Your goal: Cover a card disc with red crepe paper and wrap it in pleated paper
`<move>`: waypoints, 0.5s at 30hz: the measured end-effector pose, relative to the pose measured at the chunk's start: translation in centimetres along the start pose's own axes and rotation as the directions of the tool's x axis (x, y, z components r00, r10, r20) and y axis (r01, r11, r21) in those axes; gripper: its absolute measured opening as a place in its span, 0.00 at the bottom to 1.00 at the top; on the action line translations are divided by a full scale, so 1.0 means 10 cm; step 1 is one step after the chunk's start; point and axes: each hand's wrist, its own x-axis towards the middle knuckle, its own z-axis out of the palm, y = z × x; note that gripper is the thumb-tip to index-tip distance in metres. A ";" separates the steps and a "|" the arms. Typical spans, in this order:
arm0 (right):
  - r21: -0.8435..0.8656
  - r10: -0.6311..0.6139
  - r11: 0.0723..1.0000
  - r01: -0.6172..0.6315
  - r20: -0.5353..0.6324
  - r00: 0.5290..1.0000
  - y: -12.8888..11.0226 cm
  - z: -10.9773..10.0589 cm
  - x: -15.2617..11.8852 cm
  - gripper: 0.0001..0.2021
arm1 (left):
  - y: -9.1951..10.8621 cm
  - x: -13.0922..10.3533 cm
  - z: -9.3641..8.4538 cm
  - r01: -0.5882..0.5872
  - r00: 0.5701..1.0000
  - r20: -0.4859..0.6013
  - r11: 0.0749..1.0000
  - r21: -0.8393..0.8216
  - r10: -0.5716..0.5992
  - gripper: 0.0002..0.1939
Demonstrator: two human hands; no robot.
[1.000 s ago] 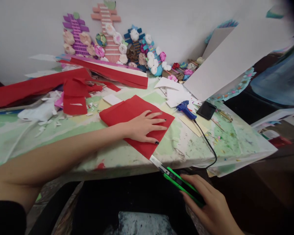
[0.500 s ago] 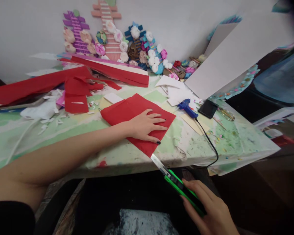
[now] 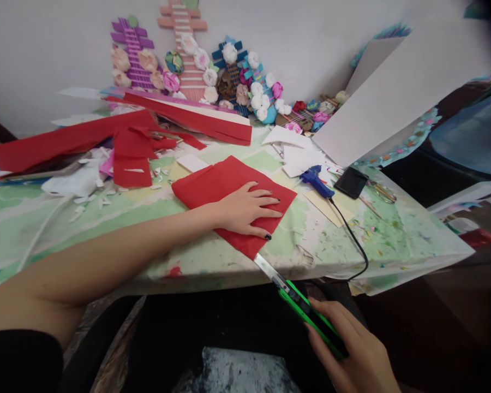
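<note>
My left hand (image 3: 247, 210) lies flat with fingers spread on a folded sheet of red paper (image 3: 225, 177), pressing it to the table. In front of the table edge, my right hand (image 3: 352, 349) is wrapped round a green and black utility knife (image 3: 306, 311). Its long blade is out and points up and to the left. The blade's tip meets the near corner of the red paper; whether it sits inside the fold or under the corner I cannot tell.
A blue glue gun (image 3: 317, 182) with a black cord, a dark phone (image 3: 352, 182) and scissors (image 3: 382, 192) lie to the right. Red paper strips (image 3: 73, 136) and white scraps cover the left. Flower-decorated crafts (image 3: 184, 60) lean against the wall; a large white board (image 3: 393, 98) stands at right.
The whole view has shifted slightly, so everything appears a little further right. Both hands, the knife and the red paper keep nearly the same positions relative to each other.
</note>
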 end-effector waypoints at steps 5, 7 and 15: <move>-0.020 -0.015 1.000 0.015 0.000 1.000 -0.05 -0.01 -0.03 0.10 | 0.00 0.02 0.00 0.020 1.000 0.010 1.000 0.005 -0.020 0.33; -0.021 -0.018 1.000 0.018 0.002 1.000 -0.09 0.00 -0.05 0.10 | 0.00 0.03 0.00 0.030 0.999 0.016 1.000 -0.001 -0.030 0.33; -0.024 -0.045 0.999 0.046 0.041 0.998 -0.16 0.08 -0.16 0.09 | -0.02 0.04 0.01 0.035 0.999 0.022 0.999 -0.015 -0.035 0.34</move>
